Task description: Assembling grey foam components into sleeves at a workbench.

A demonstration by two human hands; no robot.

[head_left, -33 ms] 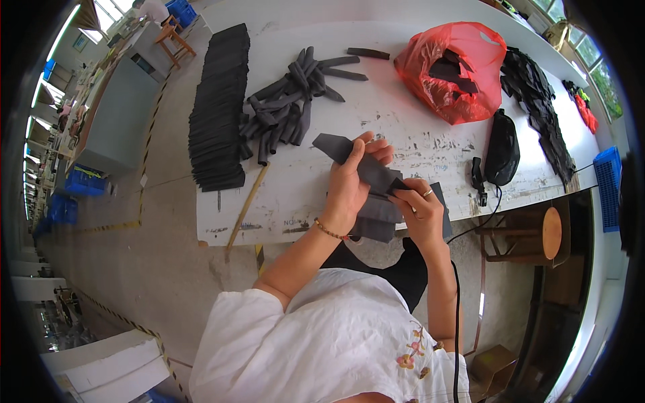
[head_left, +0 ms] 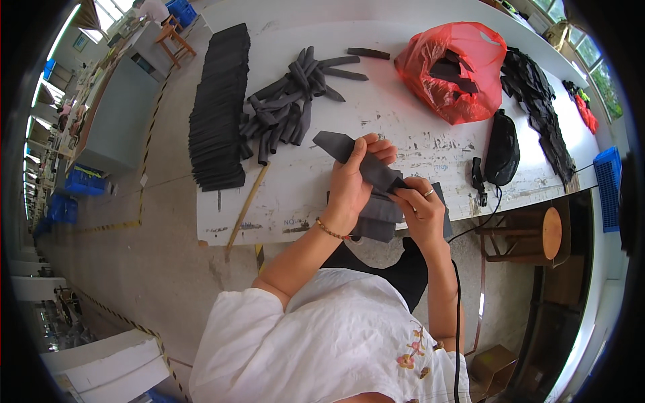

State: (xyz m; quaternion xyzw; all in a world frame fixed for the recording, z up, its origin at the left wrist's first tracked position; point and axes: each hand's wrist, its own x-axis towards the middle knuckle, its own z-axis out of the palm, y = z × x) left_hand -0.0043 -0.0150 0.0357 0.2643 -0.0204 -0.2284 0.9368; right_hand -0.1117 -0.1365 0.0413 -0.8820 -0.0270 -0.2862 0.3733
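Note:
A dark grey strip of fabric-like material [head_left: 377,173] with a tapered end is stretched between my two hands, above the table's near edge. My left hand [head_left: 349,180] is closed around its middle, thumb on top and fingers beneath. At the strip's lower right end, my right hand [head_left: 418,207] pinches it between thumb and fingers. Below the hands lie more flat dark pieces [head_left: 376,220], partly hidden by them. Beyond my left hand is a loose heap of dark folded or rolled strips [head_left: 290,107]. Left of that heap, a long row of closely stacked dark strips [head_left: 218,107] runs away from me.
A red plastic bag [head_left: 420,64] holding dark pieces sits at the back right of the white table [head_left: 376,107]. Beside it lie a black pouch [head_left: 502,151], a black buckle [head_left: 478,181] and piled black pieces [head_left: 537,101]. A wooden stick [head_left: 247,207] crosses the front edge.
My left hand has shifted very slightly to the right along the strip. Otherwise the scene looks the same.

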